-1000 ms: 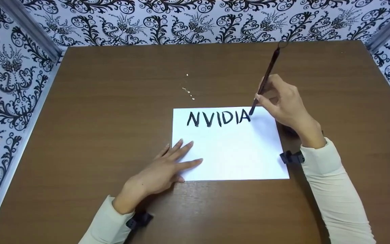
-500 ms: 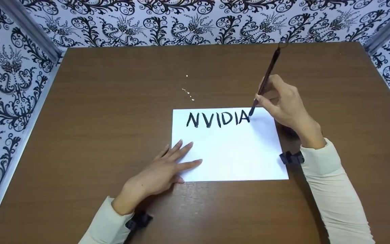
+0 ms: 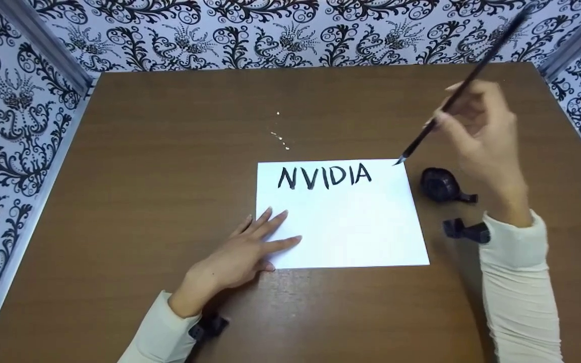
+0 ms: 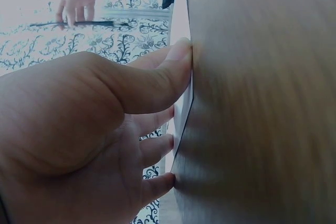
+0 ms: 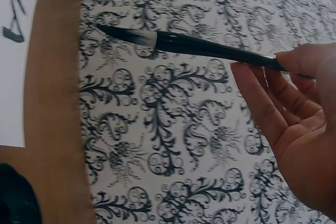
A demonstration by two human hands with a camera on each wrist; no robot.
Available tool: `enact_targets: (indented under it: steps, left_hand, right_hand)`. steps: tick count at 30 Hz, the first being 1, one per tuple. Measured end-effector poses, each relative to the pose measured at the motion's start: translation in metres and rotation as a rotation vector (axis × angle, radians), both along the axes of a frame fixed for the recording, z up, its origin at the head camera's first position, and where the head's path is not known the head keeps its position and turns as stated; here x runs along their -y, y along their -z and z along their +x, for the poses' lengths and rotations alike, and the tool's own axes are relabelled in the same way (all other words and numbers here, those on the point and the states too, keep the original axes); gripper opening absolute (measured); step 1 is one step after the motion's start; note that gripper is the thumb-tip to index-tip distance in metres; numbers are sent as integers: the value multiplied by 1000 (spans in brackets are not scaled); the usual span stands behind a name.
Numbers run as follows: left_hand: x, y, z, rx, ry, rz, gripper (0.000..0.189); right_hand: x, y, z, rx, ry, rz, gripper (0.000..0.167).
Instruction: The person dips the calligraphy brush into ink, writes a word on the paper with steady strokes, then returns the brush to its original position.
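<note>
A long dark paintbrush is pinched between the thumb and fingers of my right hand, held up off the table. Its bristles are black at the tip and paler near the handle in the right wrist view. A white sheet of paper lies flat, with "NVIDIA" in black brush letters along its top. My left hand rests with spread fingers on the paper's lower left corner; in the left wrist view the thumb and fingertips touch the sheet and table.
A small black dish with a short handle sits right of the paper, partly seen in the right wrist view. Small pale flecks mark the brown table beyond the sheet. Patterned black-and-white walls enclose it.
My right hand has lifted the paintbrush from the last letter and moved right and away, uncovering the black dish. The left hand and the paper have stayed put.
</note>
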State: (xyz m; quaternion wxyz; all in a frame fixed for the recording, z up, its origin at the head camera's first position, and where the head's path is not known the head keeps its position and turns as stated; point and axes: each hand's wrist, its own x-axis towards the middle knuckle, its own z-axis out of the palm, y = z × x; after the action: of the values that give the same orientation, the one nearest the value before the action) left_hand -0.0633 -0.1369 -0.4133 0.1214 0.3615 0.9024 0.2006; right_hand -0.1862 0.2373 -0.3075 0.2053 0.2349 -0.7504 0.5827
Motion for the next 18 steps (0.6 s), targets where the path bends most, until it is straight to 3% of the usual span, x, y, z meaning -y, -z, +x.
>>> enact_targets:
  steps: [4,6,11,18]
  left_hand:
    - [0,1,0,0,3,6,61]
    - [0,1,0,0,1,6,61]
    - [2,0,2,-3,-5,1,62]
    - [0,-1,1,9,-1,3,60]
  right_hand:
    - [-8,-11,8,83,-76,-209,36]
    - [-14,-17,11,111,-71,-202,38]
    - [-33,-24,9,176,-3,-64,51]
    - [-69,-17,4,383,86,140,69]
